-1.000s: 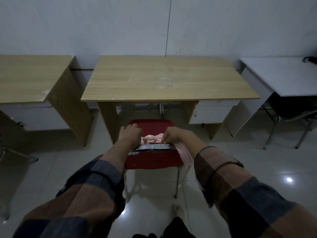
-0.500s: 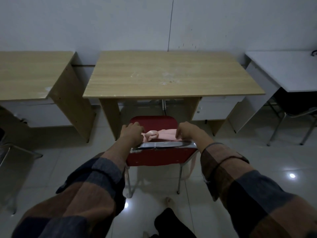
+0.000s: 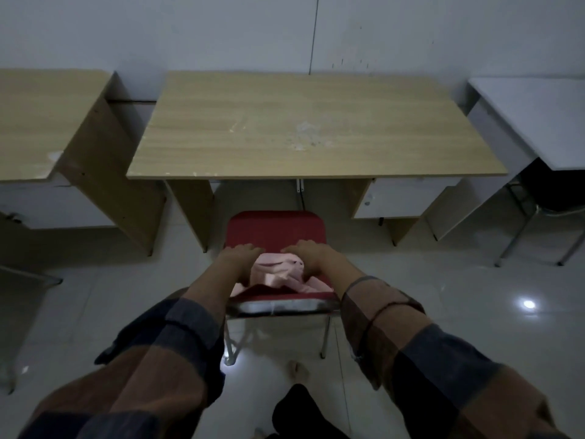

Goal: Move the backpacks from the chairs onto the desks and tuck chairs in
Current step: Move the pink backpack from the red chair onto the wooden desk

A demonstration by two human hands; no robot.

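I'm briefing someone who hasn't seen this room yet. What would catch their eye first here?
The red chair in the middle, pulled out from the wooden desk, with a pink backpack on its seat. The left hand and right hand reach over the chair back and lie on either side of the backpack; whether either has a grip on it is unclear. A bright light reflection gleams on the floor at right.
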